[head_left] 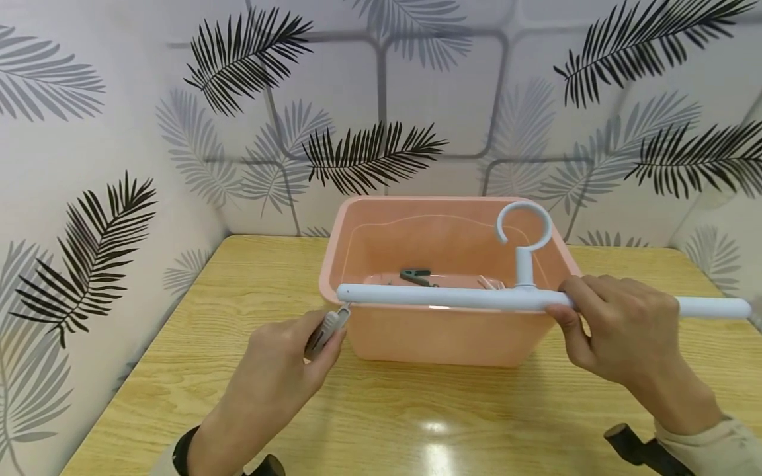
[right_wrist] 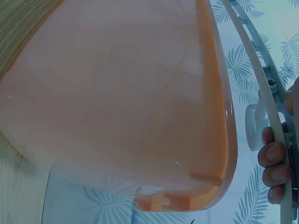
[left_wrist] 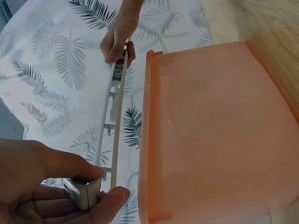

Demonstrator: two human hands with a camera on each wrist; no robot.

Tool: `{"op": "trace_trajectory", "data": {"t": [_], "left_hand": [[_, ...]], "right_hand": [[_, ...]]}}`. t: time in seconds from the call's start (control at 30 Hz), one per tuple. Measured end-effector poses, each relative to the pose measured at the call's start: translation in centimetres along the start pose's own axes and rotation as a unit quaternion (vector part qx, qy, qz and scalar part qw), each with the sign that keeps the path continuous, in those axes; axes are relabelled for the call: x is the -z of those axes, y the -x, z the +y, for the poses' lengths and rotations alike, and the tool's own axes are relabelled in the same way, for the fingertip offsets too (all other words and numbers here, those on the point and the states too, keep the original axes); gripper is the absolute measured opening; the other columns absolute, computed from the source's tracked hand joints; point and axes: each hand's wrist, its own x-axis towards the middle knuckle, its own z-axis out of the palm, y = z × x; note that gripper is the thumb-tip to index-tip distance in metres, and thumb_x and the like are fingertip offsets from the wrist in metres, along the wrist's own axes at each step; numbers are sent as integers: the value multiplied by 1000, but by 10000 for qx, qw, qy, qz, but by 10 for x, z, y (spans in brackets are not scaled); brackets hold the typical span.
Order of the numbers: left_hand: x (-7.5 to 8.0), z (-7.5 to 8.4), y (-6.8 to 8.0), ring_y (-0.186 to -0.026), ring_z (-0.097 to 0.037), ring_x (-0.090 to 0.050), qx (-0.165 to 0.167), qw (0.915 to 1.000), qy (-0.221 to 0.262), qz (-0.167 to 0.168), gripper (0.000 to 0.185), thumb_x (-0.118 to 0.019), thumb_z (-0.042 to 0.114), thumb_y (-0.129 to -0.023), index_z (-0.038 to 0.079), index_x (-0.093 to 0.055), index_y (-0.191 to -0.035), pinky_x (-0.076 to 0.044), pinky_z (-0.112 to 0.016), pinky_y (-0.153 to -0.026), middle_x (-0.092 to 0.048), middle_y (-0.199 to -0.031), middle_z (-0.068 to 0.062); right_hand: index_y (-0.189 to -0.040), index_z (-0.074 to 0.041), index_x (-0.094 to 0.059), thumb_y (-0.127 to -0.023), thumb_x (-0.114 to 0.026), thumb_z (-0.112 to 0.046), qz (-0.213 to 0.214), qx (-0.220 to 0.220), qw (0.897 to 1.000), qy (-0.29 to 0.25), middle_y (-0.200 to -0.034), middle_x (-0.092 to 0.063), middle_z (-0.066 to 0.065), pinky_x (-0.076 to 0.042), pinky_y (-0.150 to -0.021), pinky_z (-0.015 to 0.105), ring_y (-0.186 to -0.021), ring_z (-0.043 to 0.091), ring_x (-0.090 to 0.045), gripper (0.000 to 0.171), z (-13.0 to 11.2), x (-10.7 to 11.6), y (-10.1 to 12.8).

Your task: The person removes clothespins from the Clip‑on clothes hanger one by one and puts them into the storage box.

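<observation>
Nearest, left hand (head_left: 280,370) pinching a grey clothespin (head_left: 326,328) between thumb and curled fingers, right at the left tip of the white hanger bar (head_left: 452,297); in the left wrist view the same peg (left_wrist: 86,193) clamped between thumb and forefinger, just below the end of the bar (left_wrist: 114,116). To the right, right hand (head_left: 613,330) wrapped round the bar past its middle, fingers (right_wrist: 273,161) curled over the rail in the right wrist view. Hands well apart, one at either side of the hanger.

Hanger held level above the front rim of the pink tub (head_left: 440,337), long axis running left to right, right end reaching past the tub, hook (head_left: 524,228) standing upright with its opening to the left. Inside the tub, another dark clothespin (head_left: 417,276) lying on the bottom.

Underneath, a glossy light wooden table (head_left: 417,423). Behind and to both sides, walls papered with black and grey palm-leaf wallpaper (head_left: 369,152), closing in the table at its far corners.
</observation>
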Motion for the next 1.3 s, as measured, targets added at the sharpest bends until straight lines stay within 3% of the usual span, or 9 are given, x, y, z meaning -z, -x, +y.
{"op": "trace_trajectory", "data": {"t": [0.23,0.5,0.73,1.0,1.17,1.3], "left_hand": [[15,-6,3,-62,2,-52,54,9989,126,-449,14,-75,7,-83,14,-64,-80,-48,-20,-57,-59,-69,14],[33,-20,-2,-67,-1,-62,-157,9996,54,-219,16,-77,2,-78,13,-66,-82,-52,-23,-59,-66,-75,10],[42,-32,-29,-68,-6,-64,-336,9991,75,-233,12,-76,4,-81,10,-65,-80,-53,-29,-61,-64,-72,7],[46,-32,-70,-63,-8,-51,-587,9974,-119,-413,25,-74,9,-85,13,-54,-71,-44,-28,-59,-46,-64,6],[47,-29,-83,-58,-10,-40,-491,9963,-217,-666,25,-74,12,-86,12,-53,-71,-33,-26,-53,-43,-63,4],[47,-29,-87,-57,-11,-38,-473,9959,-221,-735,25,-73,15,-87,12,-54,-71,-31,-27,-53,-41,-63,5]], "right_hand": [[-66,-9,-49,-102,-33,-49,-5,-19,10000,-28,-50,-34,-5,-14,-33,28,-35,14,-27,56,1,1,1],[-67,-9,-50,-102,-33,-48,-50,-40,9999,-106,-50,-37,-4,-16,-33,29,-35,15,-29,56,2,2,2],[-66,-9,-49,-102,-33,-48,25,-37,9999,-149,-50,-35,-5,-15,-33,28,-36,13,-28,56,0,2,1],[-66,-9,-49,-102,-33,-49,53,-21,9997,-218,-50,-33,-6,-15,-33,28,-36,12,-27,56,-2,1,2],[-66,-9,-49,-102,-33,-49,82,17,9997,-250,-50,-32,-6,-15,-33,27,-36,12,-27,56,-3,0,2],[-66,-9,-48,-102,-34,-49,98,19,9996,-263,-50,-32,-6,-16,-33,28,-36,14,-28,56,-3,0,2]]}}
